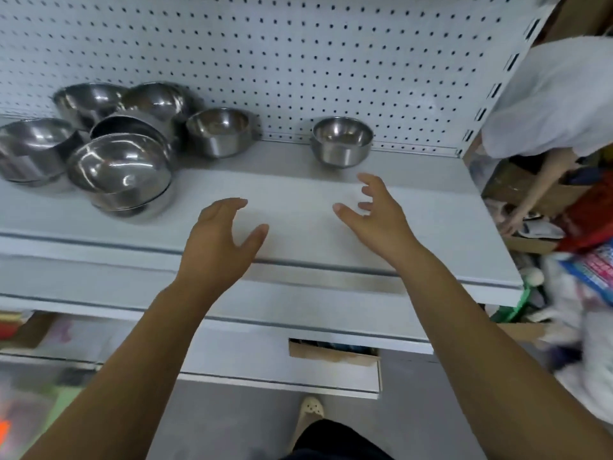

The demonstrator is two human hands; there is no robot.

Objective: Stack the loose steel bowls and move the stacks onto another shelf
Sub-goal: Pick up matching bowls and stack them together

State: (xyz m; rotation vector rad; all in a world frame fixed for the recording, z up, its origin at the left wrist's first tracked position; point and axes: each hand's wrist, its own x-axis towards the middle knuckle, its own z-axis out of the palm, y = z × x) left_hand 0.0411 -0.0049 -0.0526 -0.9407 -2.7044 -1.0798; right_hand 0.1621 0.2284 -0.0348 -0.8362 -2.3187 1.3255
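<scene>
both hands, left (220, 232) and right (374, 210), hover empty above the shelf (298, 194), near steel bowls (341, 141).

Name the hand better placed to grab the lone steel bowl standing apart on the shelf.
Right. The right hand hovers open just in front of the lone round steel bowl; the left hand sits farther left, nearer the clustered steel bowls.

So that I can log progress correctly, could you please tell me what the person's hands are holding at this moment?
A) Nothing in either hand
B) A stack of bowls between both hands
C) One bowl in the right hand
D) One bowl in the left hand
A: the left hand and the right hand hover open and empty above the shelf, and the nearest bowl stands untouched beyond the right hand.
</scene>
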